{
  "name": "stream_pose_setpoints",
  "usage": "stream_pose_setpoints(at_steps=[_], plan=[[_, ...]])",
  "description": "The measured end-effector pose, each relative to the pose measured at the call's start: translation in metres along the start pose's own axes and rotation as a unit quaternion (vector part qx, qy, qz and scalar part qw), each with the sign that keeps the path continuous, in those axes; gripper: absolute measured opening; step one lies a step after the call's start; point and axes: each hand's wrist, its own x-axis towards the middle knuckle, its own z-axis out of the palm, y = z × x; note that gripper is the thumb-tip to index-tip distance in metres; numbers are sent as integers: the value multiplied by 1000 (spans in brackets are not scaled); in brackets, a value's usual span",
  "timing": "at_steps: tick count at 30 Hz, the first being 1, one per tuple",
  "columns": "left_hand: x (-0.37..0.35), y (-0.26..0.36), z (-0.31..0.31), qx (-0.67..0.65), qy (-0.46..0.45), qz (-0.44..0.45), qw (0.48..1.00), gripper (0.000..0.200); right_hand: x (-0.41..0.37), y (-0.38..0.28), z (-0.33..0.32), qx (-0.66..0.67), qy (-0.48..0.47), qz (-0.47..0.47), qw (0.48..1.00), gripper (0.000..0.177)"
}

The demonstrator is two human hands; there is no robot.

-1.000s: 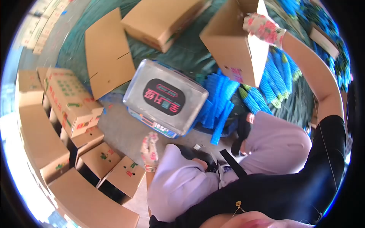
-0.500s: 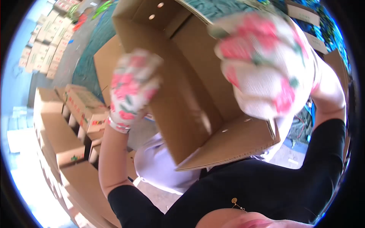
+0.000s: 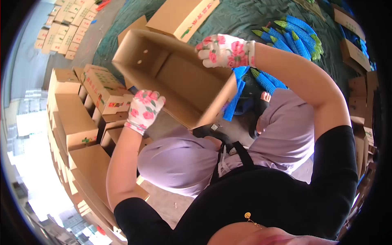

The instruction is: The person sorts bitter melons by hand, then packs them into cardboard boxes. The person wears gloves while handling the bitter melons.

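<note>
An open cardboard box (image 3: 185,79) is held tilted above my knees, its hollow inside facing me and two round holes showing in one end. My left hand (image 3: 145,109), in a white glove with pink flowers, has its fingers wrapped over the near long edge. Across from it, my right hand (image 3: 226,51), gloved alike, grips the far long edge with curled fingers. The box's underside is hidden.
Closed cartons (image 3: 104,90) are stacked on my left, and another carton (image 3: 183,18) lies beyond the box. Long green-tipped items in blue netting (image 3: 294,36) lie on a green sheet (image 3: 241,20). More cartons (image 3: 65,24) stand at the far left.
The box has moved down and away from my face. Both hands have gone with it, the right one lower and farther off. The blue-netted items now show beyond.
</note>
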Motion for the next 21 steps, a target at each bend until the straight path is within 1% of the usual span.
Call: stream_pose_setpoints(at_steps=[1, 2, 3, 4, 5, 6, 7, 9, 11, 12, 13, 15, 17, 18, 19, 21], plan=[[5, 7, 9, 2, 6, 10, 1000, 14, -7, 1, 4, -3, -25, 1, 1000, 17], [9, 11, 17, -16, 1, 2, 1000, 14, -20, 3, 6, 20, -7, 28, 999, 29], [12, 16, 19, -34, -5, -8, 999, 13, -36, 9, -1, 24, -10, 37, 999, 29], [13, 16, 22, -39, -6, 1, 999, 13, -54, 14, -11, 56, 31, 126, 990, 36], [15, 16, 24, -76, 22, -1, 997, 14, -79, 18, -14, 87, 74, 214, 970, 44], [19, 14, 26, -113, 50, -3, 992, 16, -111, 21, -7, 131, 32, 312, 941, 46], [22, 11, 26, -136, 37, -6, 990, 22, -148, 18, 2, 173, -9, 406, 897, 48], [28, 13, 20, -157, 44, -29, 986, 27, -213, -9, 21, 197, -155, 525, 814, 52], [35, 21, 10, -146, 34, -62, 987, 34, -298, -65, 86, 205, -228, 577, 757, 75], [42, 31, 1, -157, 1, -83, 984, 39, -313, -90, 97, 222, -325, 599, 698, 86], [50, 41, -8, -179, -8, -96, 979, 40, -321, -118, 103, 236, -417, 612, 629, 98], [62, 58, -17, -219, 0, -82, 972, 39, -338, -164, 130, 230, -466, 627, 580, 118], [67, 63, -10, -229, -13, -60, 972, 38, -345, -190, 147, 198, -390, 682, 586, 125], [68, 65, -1, -238, 6, -53, 970, 34, -345, -191, 152, 196, -397, 693, 569, 127], [70, 64, -2, -233, -2, -58, 971, 34, -343, -187, 149, 187, -401, 697, 564, 129], [75, 65, -4, -215, -7, -33, 976, 29, -332, -174, 139, 201, -435, 701, 528, 128]])
